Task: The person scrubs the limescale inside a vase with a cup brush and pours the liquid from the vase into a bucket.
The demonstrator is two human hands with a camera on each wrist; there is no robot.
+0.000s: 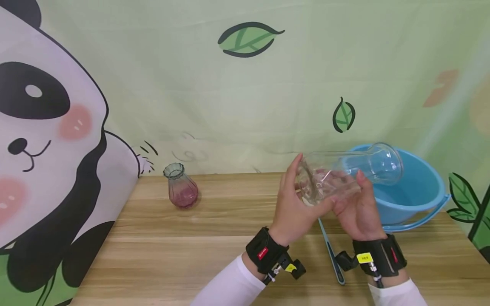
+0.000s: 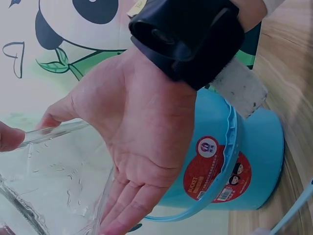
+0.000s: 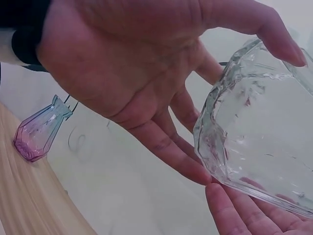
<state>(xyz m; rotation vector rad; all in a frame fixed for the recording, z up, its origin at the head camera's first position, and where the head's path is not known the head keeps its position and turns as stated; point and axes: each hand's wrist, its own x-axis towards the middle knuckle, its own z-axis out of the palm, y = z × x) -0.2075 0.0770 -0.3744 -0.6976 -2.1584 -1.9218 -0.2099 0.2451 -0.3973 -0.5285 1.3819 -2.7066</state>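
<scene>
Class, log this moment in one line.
left hand: grips clear glass vase near base; right hand: holds its side; pose: sideways, mouth toward blue plastic bucket; pink-grey glass vase: standing

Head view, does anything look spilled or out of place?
Only the clear vase looks askew: the left hand and right hand hold it nearly sideways, mouth toward the blue bucket. I see no spill.

White sleeves (image 1: 233, 284) end near black wristbands (image 1: 379, 257) bearing red labels (image 1: 262, 253) and yellow tags (image 1: 365, 258).
</scene>
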